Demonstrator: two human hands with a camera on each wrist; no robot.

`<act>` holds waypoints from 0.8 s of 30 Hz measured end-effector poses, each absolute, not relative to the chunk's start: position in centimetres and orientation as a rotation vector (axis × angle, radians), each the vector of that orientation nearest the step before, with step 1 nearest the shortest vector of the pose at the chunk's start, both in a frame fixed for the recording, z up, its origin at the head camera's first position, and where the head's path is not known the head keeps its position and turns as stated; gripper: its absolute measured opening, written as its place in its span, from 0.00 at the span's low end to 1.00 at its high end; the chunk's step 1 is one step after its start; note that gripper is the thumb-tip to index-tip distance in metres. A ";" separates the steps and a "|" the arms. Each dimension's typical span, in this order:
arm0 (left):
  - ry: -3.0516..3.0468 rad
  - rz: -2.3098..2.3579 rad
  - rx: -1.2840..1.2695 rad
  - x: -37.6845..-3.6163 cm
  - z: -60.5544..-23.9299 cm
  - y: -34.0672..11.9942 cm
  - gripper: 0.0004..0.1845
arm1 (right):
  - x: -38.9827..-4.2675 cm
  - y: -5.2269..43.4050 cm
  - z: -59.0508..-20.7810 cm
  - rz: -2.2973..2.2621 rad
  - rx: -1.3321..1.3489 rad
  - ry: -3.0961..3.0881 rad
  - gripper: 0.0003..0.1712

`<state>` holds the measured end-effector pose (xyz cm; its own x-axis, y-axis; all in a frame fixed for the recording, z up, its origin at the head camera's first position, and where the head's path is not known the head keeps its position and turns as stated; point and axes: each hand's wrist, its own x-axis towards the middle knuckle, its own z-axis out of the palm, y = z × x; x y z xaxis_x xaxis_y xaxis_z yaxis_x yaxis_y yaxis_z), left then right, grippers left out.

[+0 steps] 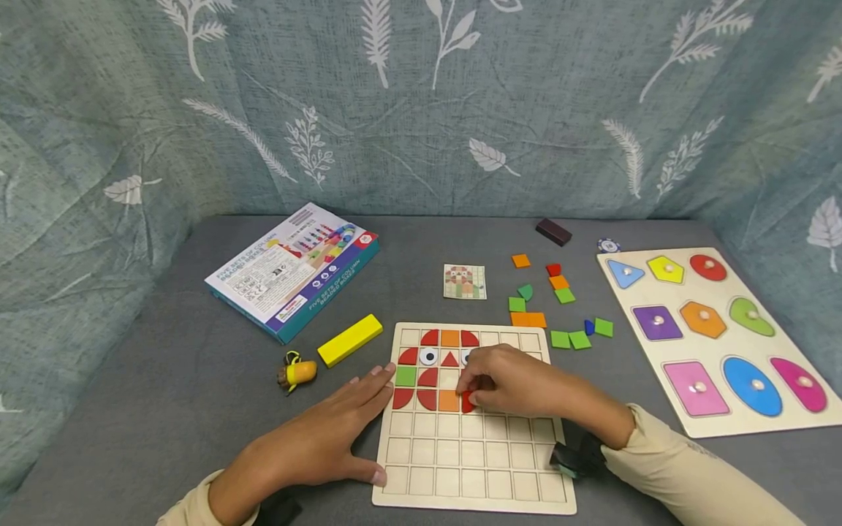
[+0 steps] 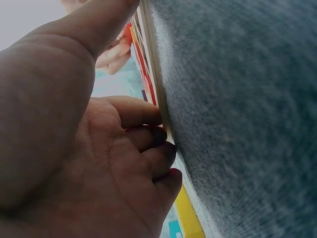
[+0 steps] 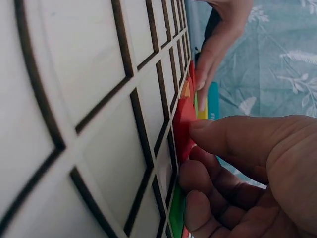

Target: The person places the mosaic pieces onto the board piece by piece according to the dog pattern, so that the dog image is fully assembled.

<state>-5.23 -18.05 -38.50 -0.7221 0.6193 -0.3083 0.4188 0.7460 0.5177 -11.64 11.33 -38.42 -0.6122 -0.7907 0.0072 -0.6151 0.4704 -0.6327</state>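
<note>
A wooden grid board [image 1: 454,456] lies flat on the cloth, its upper part filled with red, orange and green tiles and white eye tiles. Over the fourth row, my right hand [image 1: 520,380] pinches a red curved tile [image 1: 468,402] between thumb and fingers. In the right wrist view the thumb presses this red tile [image 3: 183,126] at the board's surface; a green tile [image 3: 177,210] shows below the fingers. My left hand [image 1: 322,431] rests along the board's left edge, fingers extended and thumb near the lower left side. Its fingertips [image 2: 156,116] touch the edge in the left wrist view.
Loose green, orange, red and blue tiles [image 1: 528,319] lie beyond the board, near a small pattern card [image 1: 465,282]. A shape puzzle board [image 1: 717,351] lies right. Left are a boxed game [image 1: 296,270], a yellow block [image 1: 350,340] and a small toy [image 1: 297,372]. A dark block [image 1: 553,231] lies behind.
</note>
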 end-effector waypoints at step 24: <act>2.481 0.589 0.778 -5.2 -38.5 -18.1 0.59 | -12.0 12.1 -37.4 -0.942 -1.155 2.508 0.04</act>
